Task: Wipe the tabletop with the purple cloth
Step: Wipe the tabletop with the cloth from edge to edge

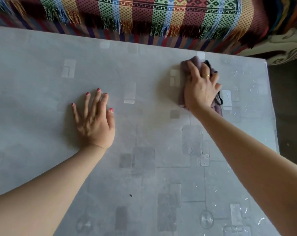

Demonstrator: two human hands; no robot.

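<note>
Wiping at 1 o'clock: our right hand [201, 90] presses the cloth [196, 64] flat on the worktop [42, 74], grip loosely closed over it. Left hand [95, 123] open, empty, bracing. We should keep even pressure, overlapping strokes toward specks at 6.

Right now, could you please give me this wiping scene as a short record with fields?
surface: grey patterned tabletop
tool: purple cloth, bunched near the far right corner
right hand: pressed on the cloth, ring on one finger
left hand: flat on the tabletop, fingers spread, holding nothing
beyond far edge: striped fringed blanket
</note>
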